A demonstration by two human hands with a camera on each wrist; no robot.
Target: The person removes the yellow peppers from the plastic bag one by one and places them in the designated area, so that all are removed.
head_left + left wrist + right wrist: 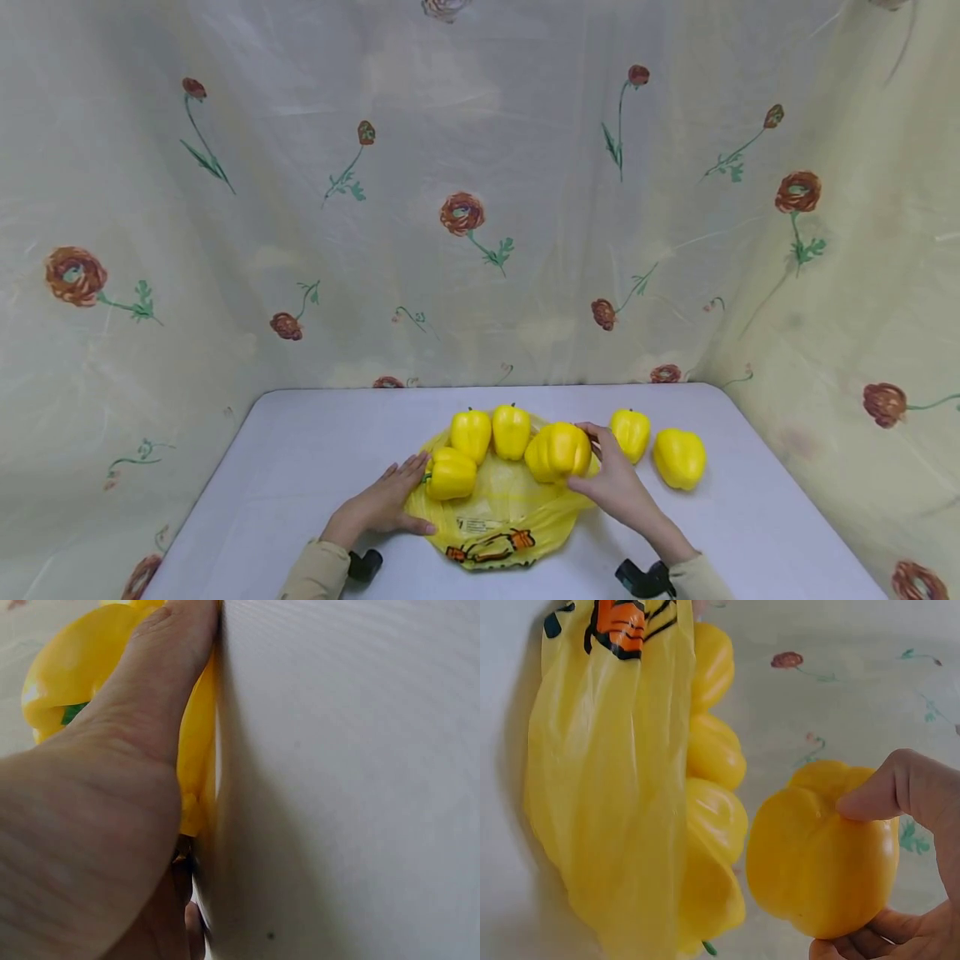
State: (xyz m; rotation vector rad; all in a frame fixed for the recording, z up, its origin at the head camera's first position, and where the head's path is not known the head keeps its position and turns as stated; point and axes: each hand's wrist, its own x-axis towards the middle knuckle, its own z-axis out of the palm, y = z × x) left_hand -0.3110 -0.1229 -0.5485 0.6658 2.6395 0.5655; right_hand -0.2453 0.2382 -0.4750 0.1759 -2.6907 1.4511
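The right hand [613, 485] has its grip bent round a pepper [567, 450], at the bag's [501, 500] right side, low in the middle of the head view. The left hand [386, 502] lies flat at the bag's left edge, holding nothing. It looks like the placing step — the next move seems to need a soft let-go. The pepper is smooth, shiny and lumpy; the bag is thin, wrinkly plastic.
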